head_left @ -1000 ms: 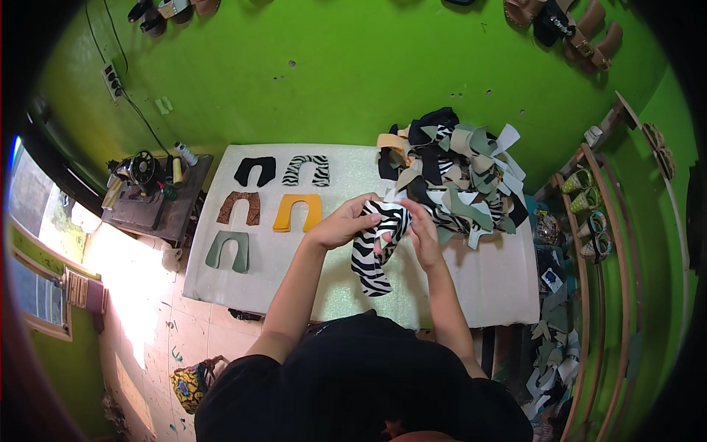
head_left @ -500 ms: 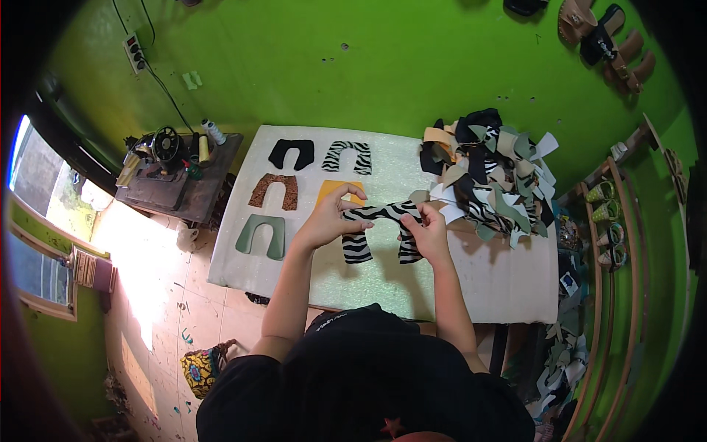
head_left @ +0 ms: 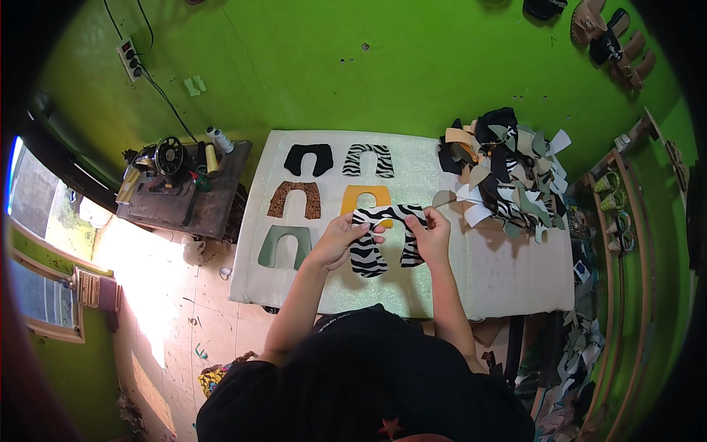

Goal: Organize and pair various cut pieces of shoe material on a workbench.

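Above the white table [head_left: 501, 283] I hold a U-shaped zebra-print shoe upper piece [head_left: 366, 261] with its curve away from me. My left hand [head_left: 340, 239] pinches its left side, and my right hand [head_left: 432, 234] pinches its right side. Partly hidden behind it lies a yellow U-shaped piece [head_left: 355, 197]. Other U-shaped pieces lie flat around it: a black one [head_left: 297, 160], another zebra-print one [head_left: 356, 162], a brown speckled one [head_left: 279, 202] and a grey-green one [head_left: 270, 247].
A heap of mixed scraps [head_left: 508, 173] covers the table's far right. To the left stands a sewing machine [head_left: 169, 156] with thread cones [head_left: 212, 158] on a dark stand. Sandals [head_left: 607, 44] hang on the green wall; a wooden rack [head_left: 622, 295] holds more shoes at right.
My left fingers, spread around the zebra-print piece before, now close lower on its left side. The piece is turned more face-on to view. The whole view has shifted slightly.
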Demonstrator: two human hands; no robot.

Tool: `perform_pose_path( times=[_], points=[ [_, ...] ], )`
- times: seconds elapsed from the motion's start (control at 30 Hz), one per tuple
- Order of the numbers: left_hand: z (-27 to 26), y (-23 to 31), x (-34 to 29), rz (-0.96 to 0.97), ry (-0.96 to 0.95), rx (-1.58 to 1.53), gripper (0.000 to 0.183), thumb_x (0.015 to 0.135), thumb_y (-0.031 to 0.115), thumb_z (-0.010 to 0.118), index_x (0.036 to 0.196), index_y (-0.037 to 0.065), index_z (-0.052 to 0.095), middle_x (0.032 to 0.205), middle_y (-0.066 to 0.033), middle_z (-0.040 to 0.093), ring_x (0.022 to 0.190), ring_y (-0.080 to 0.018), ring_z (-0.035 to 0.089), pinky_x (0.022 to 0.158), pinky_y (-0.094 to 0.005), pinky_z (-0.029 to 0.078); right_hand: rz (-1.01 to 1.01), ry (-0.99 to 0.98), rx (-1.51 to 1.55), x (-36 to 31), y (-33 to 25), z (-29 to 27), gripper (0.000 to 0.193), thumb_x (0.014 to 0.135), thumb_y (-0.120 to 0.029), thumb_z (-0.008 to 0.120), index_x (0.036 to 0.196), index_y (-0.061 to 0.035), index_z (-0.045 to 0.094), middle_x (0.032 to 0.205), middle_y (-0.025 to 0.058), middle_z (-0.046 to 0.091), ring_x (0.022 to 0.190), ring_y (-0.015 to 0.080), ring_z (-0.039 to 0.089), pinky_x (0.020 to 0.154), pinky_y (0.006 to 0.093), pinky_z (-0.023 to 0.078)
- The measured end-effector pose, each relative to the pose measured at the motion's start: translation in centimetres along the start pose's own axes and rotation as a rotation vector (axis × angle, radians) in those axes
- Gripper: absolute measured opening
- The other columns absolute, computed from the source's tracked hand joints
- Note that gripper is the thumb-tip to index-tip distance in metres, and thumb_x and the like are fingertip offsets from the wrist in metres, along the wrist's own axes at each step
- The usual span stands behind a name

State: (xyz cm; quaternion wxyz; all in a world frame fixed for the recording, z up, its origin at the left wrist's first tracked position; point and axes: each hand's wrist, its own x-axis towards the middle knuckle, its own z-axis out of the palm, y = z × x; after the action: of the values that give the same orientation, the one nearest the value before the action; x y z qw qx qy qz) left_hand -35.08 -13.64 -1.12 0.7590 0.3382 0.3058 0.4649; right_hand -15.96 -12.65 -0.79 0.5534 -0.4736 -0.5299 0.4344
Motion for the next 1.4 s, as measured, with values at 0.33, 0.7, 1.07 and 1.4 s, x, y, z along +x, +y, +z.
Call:
perform_pose_path(
  times=[0.33,0.7,1.07,1.4],
  points=[
    [-4.7,2.6,0.8,0.02,-0.16,0.046,0.052,0.084,-0.005,0.042,0.131,0.011,0.024,0.105,-0.0159,0.052,0.09,-0.0197,0.058,0.079,-0.0297,0.047,0.154,-0.098,0.125,1.9,2.7,3.6,0.017,0.085,-0.016,0.054,0.083,0.0002,0.049,0.067,0.0036,0.056,0.056,0.0068,0.052,0.049,0.0206,0.044],
    [-11.1,-1.7,8.7,0.105,0.42,0.953,0.031,0.079,0.01,0.055,0.104,-0.002,0.045,0.082,-0.0202,0.058,0.073,-0.0271,0.058,0.066,-0.0338,0.044,0.194,-0.119,-0.343,8.0,10.9,5.0,0.025,0.085,-0.017,0.048,0.1,0.0033,0.047,0.075,0.0151,0.06,0.063,0.018,0.06,0.056,0.0301,0.047],
    [-17.2,-2.7,21.3,0.256,0.501,1.114,0.023,0.083,0.014,0.048,0.101,0.0,0.047,0.082,-0.0232,0.058,0.077,-0.0376,0.058,0.065,-0.0397,0.045,0.254,0.015,-0.48,21.4,17.3,5.3,0.028,0.07,-0.008,0.066,0.091,0.004,0.052,0.066,0.0088,0.056,0.055,0.0137,0.057,0.045,0.0285,0.046],
    [-20.0,-2.9,27.0,0.287,0.63,1.007,0.024,0.072,0.004,0.055,0.095,-0.003,0.057,0.065,-0.0123,0.059,0.055,-0.0191,0.057,0.055,-0.0285,0.045,0.128,0.154,-0.628,25.3,22.1,7.0,0.032,0.067,-0.012,0.07,0.09,0.0046,0.056,0.074,0.0163,0.061,0.067,0.0244,0.06,0.063,0.0322,0.047]
  ],
)
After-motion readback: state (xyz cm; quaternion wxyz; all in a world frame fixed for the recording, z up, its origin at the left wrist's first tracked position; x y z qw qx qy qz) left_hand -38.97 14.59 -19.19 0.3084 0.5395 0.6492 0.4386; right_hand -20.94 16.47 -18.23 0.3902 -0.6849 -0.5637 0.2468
